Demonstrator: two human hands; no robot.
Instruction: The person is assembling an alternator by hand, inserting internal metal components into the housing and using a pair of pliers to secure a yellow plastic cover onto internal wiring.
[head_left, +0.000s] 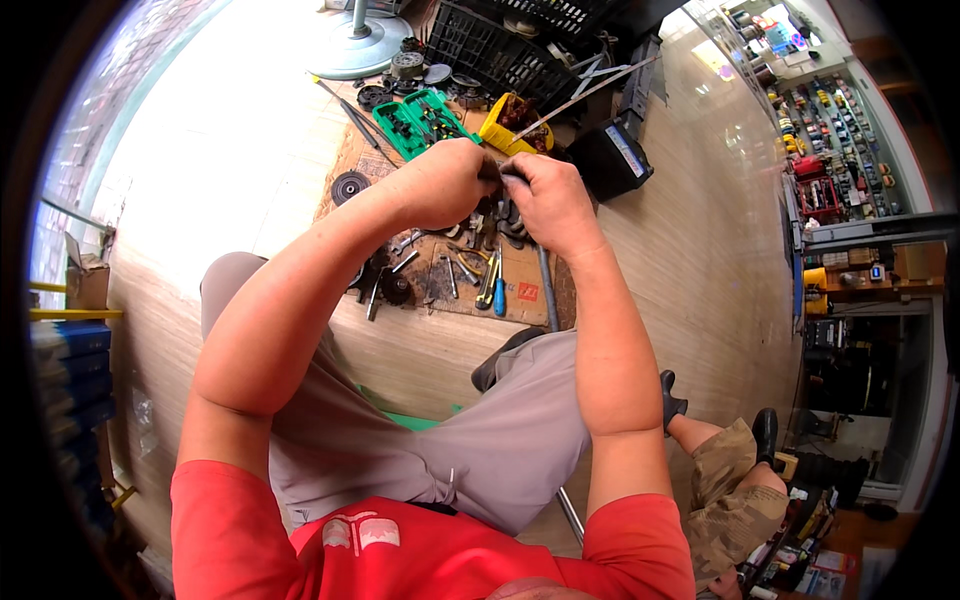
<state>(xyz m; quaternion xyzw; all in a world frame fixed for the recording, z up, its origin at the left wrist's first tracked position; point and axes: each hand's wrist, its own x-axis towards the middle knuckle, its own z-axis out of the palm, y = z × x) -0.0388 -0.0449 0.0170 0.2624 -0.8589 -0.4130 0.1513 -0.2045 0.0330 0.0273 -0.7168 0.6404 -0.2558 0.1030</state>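
Observation:
My left hand (pixel 455 180) and my right hand (pixel 552 200) meet fingertip to fingertip above a work patch on the floor. Both are closed, fingers curled in; whatever they pinch is too small or hidden to make out. Below them a stained cardboard sheet (pixel 430 290) carries dark, greasy metal parts. Nearer to me on it lie a blue-handled screwdriver (pixel 499 298), yellow-and-black handled pliers (pixel 486 290) and several sockets or short metal rods. Just beyond my hands sit an open green tool case (pixel 420 122) and a yellow container (pixel 513 122) holding brownish parts.
Black plastic crates (pixel 500 55) stand at the back, beside a black box-shaped battery (pixel 610 160). A round pale stand base (pixel 360 48) is at the far left. A black wheel (pixel 350 187) lies left of my forearm. Another person's legs (pixel 735 460) show at right.

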